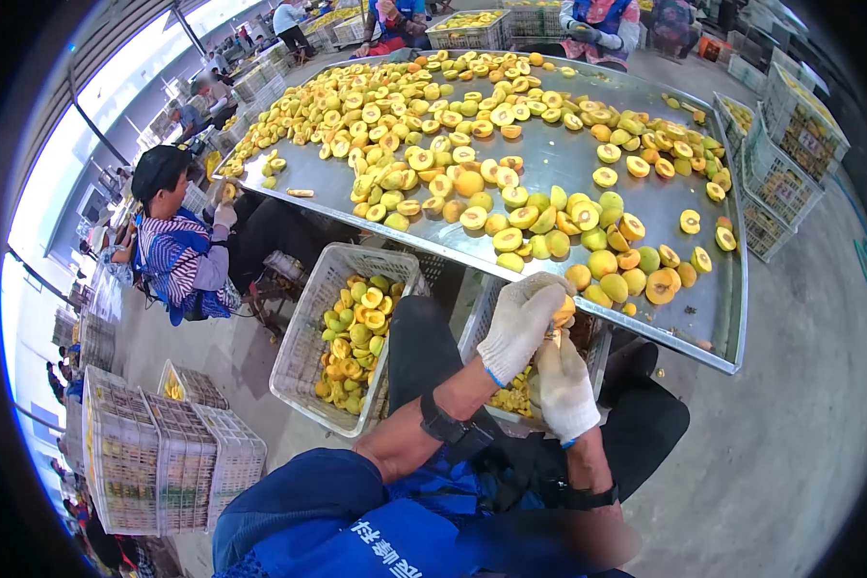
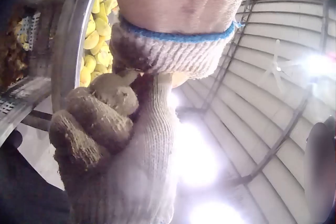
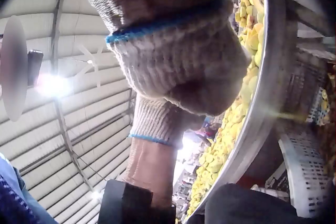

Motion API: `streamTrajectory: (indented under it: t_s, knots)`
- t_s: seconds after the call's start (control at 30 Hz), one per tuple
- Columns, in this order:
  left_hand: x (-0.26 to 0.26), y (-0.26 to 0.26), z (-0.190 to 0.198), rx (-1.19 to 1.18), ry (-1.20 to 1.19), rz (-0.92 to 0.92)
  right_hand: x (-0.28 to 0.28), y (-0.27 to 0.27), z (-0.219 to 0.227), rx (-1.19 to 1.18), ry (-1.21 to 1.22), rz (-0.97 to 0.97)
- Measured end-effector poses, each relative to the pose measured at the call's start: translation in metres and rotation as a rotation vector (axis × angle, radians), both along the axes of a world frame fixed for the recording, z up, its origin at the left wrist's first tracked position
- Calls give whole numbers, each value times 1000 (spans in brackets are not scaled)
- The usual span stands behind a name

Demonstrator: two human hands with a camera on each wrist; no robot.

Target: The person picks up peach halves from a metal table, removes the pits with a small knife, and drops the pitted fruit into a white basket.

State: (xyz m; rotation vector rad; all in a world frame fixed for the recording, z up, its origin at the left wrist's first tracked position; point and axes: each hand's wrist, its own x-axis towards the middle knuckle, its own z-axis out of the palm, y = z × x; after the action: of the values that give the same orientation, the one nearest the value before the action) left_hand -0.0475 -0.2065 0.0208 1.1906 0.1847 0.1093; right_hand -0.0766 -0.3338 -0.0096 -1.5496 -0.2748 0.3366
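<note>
The left hand (image 1: 525, 326), in a white knitted glove, grips an orange-yellow fruit piece (image 1: 564, 310) at its fingertips. Just below it the gloved right hand (image 1: 564, 390) meets the fruit, its fingers curled round a small tool (image 1: 554, 336) that is mostly hidden. In the left wrist view the right hand (image 2: 118, 145) shows folded fingers and a raised thumb, close under the left hand's cuff (image 2: 173, 50). The right wrist view has the right hand (image 3: 184, 71) in front of the left hand (image 3: 157, 119), whose fingers are hidden.
A metal table (image 1: 636, 217) with many halved yellow fruits reaches just beyond the hands. Below them stands a crate (image 1: 595, 358) with fruit pieces; another crate (image 1: 294, 361) of fruit is on the left. Stacked crates (image 1: 154, 462) and a seated person (image 1: 178, 246) are farther left.
</note>
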Motion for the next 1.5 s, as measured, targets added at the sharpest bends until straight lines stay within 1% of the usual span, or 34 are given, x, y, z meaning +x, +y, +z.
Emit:
streamTrajectory:
  t_s: [0.03, 0.07, 0.13, 0.17, 0.2, 0.27, 0.3, 0.33, 0.4, 0.43, 0.47, 0.5, 0.53, 0.57, 0.6, 0.63, 0.67, 0.7, 0.8, 0.87, 0.9, 0.93, 0.97, 1.0, 1.07, 1.13, 1.17, 1.2, 1.23, 1.27, 1.3, 1.33, 1.37, 1.5]
  knots:
    - [0, 1, 2, 85, -62, -24, -1, 0, 8, 206, 421, 50]
    - [-2, 3, 2, 171, -123, -44, -1, 0, 3, 204, 424, 56]
    - [-4, 4, -2, 133, -124, -35, 1, 1, -20, 142, 78, 34]
    - [0, 4, -2, 95, -139, -39, 3, 7, -20, 73, -140, 9]
    - [1, 5, -4, 97, -143, -48, 4, 6, -18, 75, -144, 1]
    - [-2, 6, -4, 91, -113, -65, 0, 2, -10, -209, -288, -42]
    - [-2, 7, -1, 90, -113, -65, 4, -1, -14, -175, -484, 11]
    - [-3, 8, 3, 132, -109, -94, 3, -2, -12, -174, -480, 13]
    - [-6, 13, 7, 171, -101, -116, 1, -4, 7, -10, 170, 75]
    - [-4, 15, 5, 192, -100, -162, 2, -4, 2, -10, 168, 73]
    - [-1, 18, 6, 214, -101, -211, 5, -4, -3, -99, -110, 41]
    - [-1, 20, 7, 214, -103, -213, 7, -4, -6, -190, -386, 10]
    - [-1, 23, 8, 292, -117, -250, 6, -5, -8, -191, -386, 9]
    - [1, 25, 11, 372, -131, -289, 5, -6, -4, -74, -88, 76]
    - [4, 27, 15, 372, -130, -290, 4, -8, 1, 43, 212, 141]
    - [6, 29, 19, 438, -131, -348, 3, -9, 7, 43, 215, 144]
    - [6, 30, 22, 504, -129, -402, 3, -10, 14, 103, 333, 160]
    - [7, 31, 21, 507, -128, -399, 4, -10, 18, 166, 447, 173]
    - [14, 29, 12, 550, -164, -403, 7, -10, 11, 249, 495, 169]
    - [14, 25, 1, 345, -113, -306, 7, -7, 4, 308, 483, 168]
    - [13, 23, -3, 343, -112, -309, 8, -6, -2, 363, 469, 167]
    - [11, 20, -7, 210, -80, -251, 9, -4, -15, 361, 473, 165]
    - [10, 18, -10, 78, -51, -190, 12, -1, -24, 195, 235, 128]
    - [10, 17, -12, 78, -53, -189, 14, 0, -32, 31, -5, 90]
    - [11, 16, -18, 18, 26, -135, 14, 2, -35, -17, -18, 67]
    - [11, 16, -21, 8, 22, -109, 13, 5, -25, -127, -132, 29]
    - [12, 15, -21, -1, 13, -86, 13, 6, -27, -127, -133, 29]
    - [13, 14, -20, 1, 11, -88, 14, 8, -31, -127, -214, -2]
    - [12, 11, -19, -30, 22, -47, 14, 10, -34, -127, -292, -31]
    - [10, 9, -18, -61, 33, -5, 14, 9, -33, -126, -291, -32]
    - [10, 6, -18, -61, 34, -6, 15, 9, -30, -163, -306, -43]
    - [10, 2, -18, -24, 37, 38, 16, 8, -29, -200, -321, -53]
    - [9, 0, -17, 12, 42, 82, 16, 8, -31, -200, -319, -54]
    - [12, -6, -17, 59, 76, 138, 19, 12, -43, -214, -359, -117]
